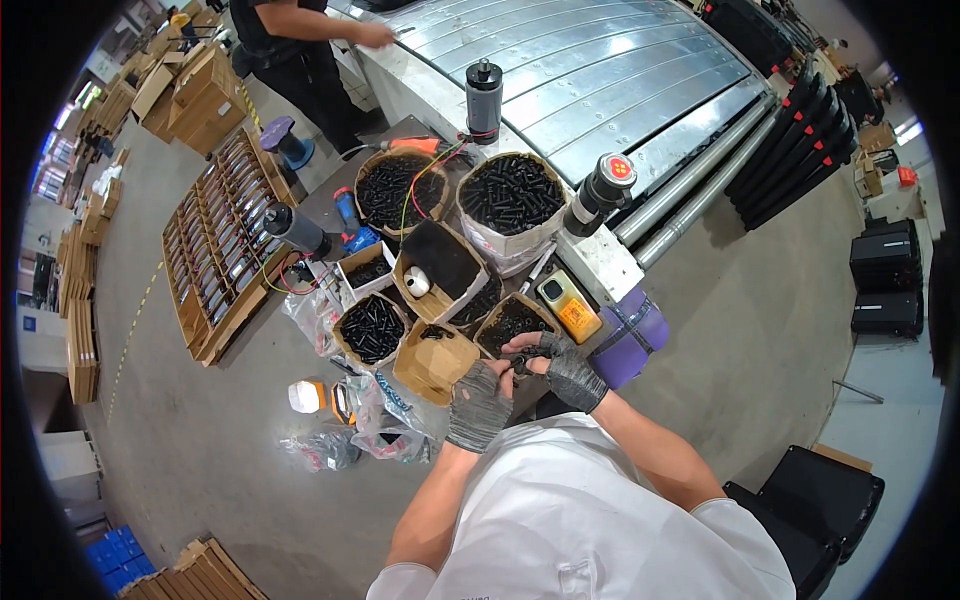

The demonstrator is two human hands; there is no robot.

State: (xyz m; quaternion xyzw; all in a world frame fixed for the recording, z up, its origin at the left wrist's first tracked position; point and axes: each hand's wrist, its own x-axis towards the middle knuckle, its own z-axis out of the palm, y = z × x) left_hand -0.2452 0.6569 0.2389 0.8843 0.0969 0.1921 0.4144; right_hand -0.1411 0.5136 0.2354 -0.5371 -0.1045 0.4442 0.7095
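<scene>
My left hand (482,405) and my right hand (568,374), both in grey fingerless gloves, meet at the near edge of an open carton (518,322) of small black parts. Their fingers are pinched close together around a small black part (518,366), too small to name. What the left fingertips hold is mostly hidden. Left of my hands, a cardboard box (420,372) shows its bare brown bottom with a few black pieces. Black bolts (372,330) fill a carton further left. Behind these stands a box (445,262) with a dark inside and a white rounded object (417,281).
Two large cartons of black bolts (510,193) (400,190) stand at the back, beside grey motor-like cylinders (484,100). A phone (568,306) and a purple case (628,338) lie right. Another person's hand (376,36) is over the metal slatted surface (590,75). Plastic bags (385,425) lie left.
</scene>
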